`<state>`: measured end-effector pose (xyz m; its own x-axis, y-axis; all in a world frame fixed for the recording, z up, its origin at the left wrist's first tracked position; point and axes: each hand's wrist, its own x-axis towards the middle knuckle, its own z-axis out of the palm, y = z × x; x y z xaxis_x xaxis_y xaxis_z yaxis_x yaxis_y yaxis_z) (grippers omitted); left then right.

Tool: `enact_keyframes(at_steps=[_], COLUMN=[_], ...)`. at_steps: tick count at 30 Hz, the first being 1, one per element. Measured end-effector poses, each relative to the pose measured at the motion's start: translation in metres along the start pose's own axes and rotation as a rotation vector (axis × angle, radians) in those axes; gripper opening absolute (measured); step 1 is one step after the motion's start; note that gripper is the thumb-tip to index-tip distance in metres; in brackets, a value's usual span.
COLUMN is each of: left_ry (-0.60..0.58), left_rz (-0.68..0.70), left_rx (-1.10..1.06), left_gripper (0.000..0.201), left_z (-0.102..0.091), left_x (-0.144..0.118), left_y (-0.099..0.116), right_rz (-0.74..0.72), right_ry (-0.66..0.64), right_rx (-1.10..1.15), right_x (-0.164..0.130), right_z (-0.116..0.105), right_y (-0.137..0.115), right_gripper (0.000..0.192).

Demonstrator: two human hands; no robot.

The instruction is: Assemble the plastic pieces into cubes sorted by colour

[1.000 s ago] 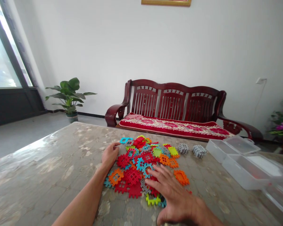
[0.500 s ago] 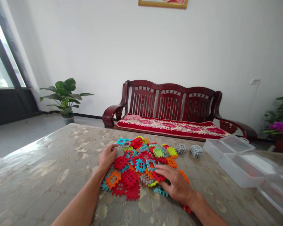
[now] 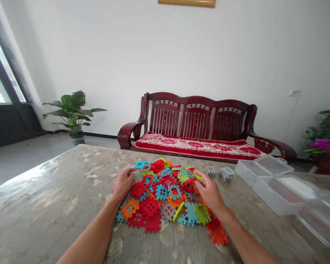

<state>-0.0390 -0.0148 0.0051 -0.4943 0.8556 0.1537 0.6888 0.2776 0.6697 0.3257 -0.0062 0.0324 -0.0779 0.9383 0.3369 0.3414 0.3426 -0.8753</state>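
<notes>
A loose heap of toothed plastic building tiles [image 3: 150,207] in red, blue, orange, grey and yellow-green lies on the table between my hands. My left hand [image 3: 123,184] rests at the heap's left edge with fingers loosely extended, close to a blue tile [image 3: 142,165] and holding nothing visible. At the right side, my right hand [image 3: 210,190] pinches the edge of a tilted red tile [image 3: 190,180] between thumb and fingers. A yellow-green tile [image 3: 202,214] and a light blue tile [image 3: 191,212] lie below that hand. An orange tile [image 3: 217,235] sits near my right forearm.
Two grey clusters of toothed pieces, one nearer [image 3: 227,174] and one farther [image 3: 209,171], stand right of the heap. Clear plastic boxes [image 3: 275,194] with open lids fill the table's right side. Beyond the table [image 3: 57,183] is a wooden bench [image 3: 199,121].
My right hand has moved up and away from the heap's near right side, now with a red tile. Tiles formerly beneath it are uncovered. My left hand has stayed nearly in place.
</notes>
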Motion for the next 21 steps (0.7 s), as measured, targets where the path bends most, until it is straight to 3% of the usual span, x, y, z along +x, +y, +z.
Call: enact_keyframes(at_steps=[8, 21], left_ry=[0.010, 0.016], left_rz=[0.013, 0.012], left_rx=[0.016, 0.019], left_gripper=[0.037, 0.037], left_z=[-0.002, 0.000], left_x=[-0.002, -0.002], left_y=[0.003, 0.002], right_rz=[0.001, -0.093], right_ry=[0.186, -0.043], right_rx=[-0.178, -0.365], right_x=[0.013, -0.002], right_z=[-0.037, -0.035], right_y=[0.035, 0.045], right_gripper=[0.036, 0.040])
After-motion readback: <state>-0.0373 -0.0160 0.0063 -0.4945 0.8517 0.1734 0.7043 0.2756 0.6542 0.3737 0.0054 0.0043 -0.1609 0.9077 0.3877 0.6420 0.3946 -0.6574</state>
